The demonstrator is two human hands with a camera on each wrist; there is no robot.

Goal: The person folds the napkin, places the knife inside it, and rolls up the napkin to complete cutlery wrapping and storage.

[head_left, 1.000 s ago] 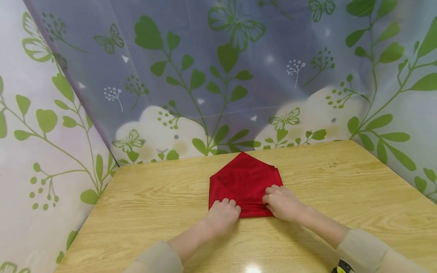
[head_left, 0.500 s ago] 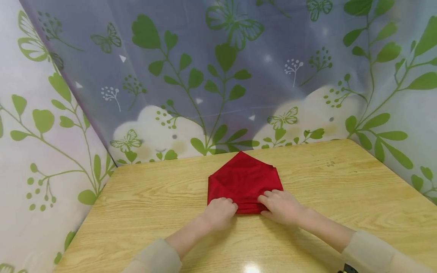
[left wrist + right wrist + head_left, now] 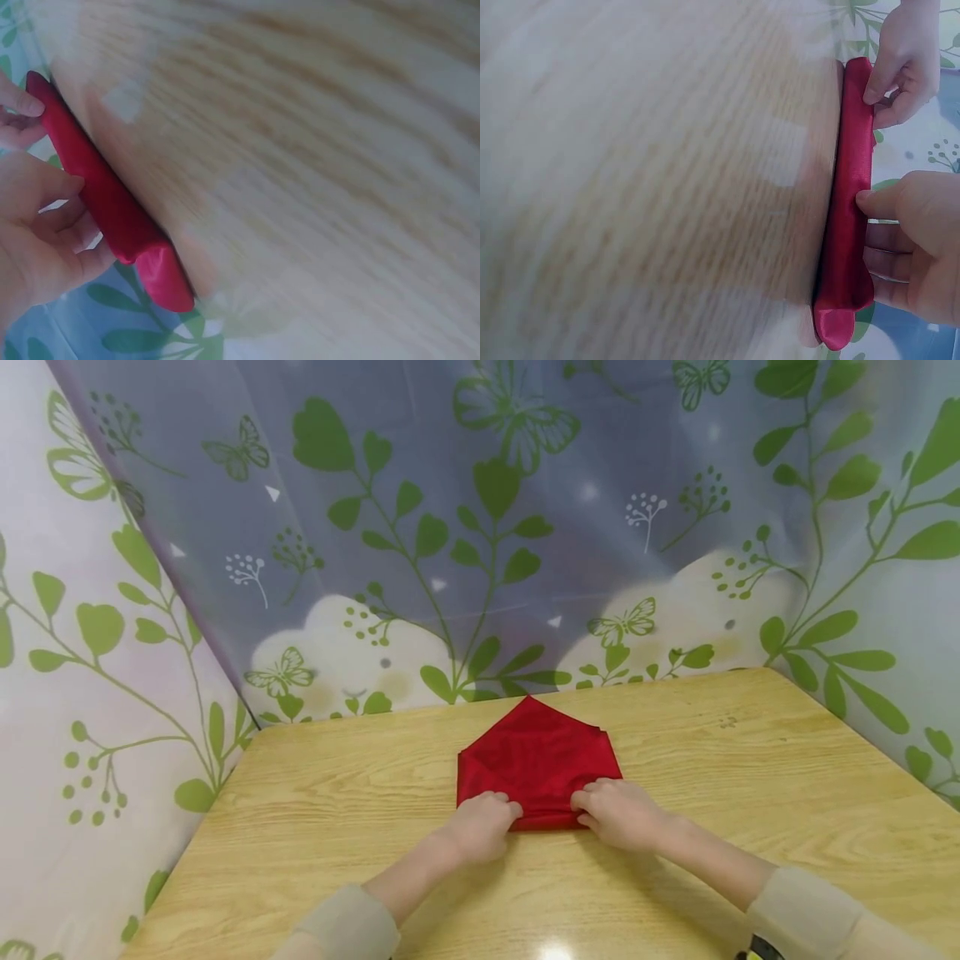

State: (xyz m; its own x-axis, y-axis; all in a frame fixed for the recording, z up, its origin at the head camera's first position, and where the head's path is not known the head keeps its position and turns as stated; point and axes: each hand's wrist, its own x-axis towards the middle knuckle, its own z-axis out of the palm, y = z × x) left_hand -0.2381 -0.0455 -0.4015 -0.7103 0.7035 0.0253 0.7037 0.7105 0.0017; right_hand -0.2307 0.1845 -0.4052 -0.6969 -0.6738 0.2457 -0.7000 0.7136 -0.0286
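Note:
A red, shiny cloth [image 3: 534, 752] lies folded on the table, with a pointed corner at the back. Its near edge is a thick rolled or folded band [image 3: 112, 206]. My left hand [image 3: 483, 825] grips this band near its left end, thumb on the near side and fingers curled over the top. Toward the right end my right hand [image 3: 618, 814] holds the same band in a similar way. In the right wrist view, a short flap [image 3: 835, 328] of cloth sticks out at the band's end. The fingertips behind the band are partly hidden.
The light wood table [image 3: 337, 785] stretches on both sides of the cloth. A printed curtain [image 3: 405, 527] with leaves and butterflies hangs along its back edge, and similar patterned walls stand left and right.
The cloth's near edge has moved slightly away from me and now looks smoother. My right hand has shifted a little left and nearer to me, then slightly back to the right.

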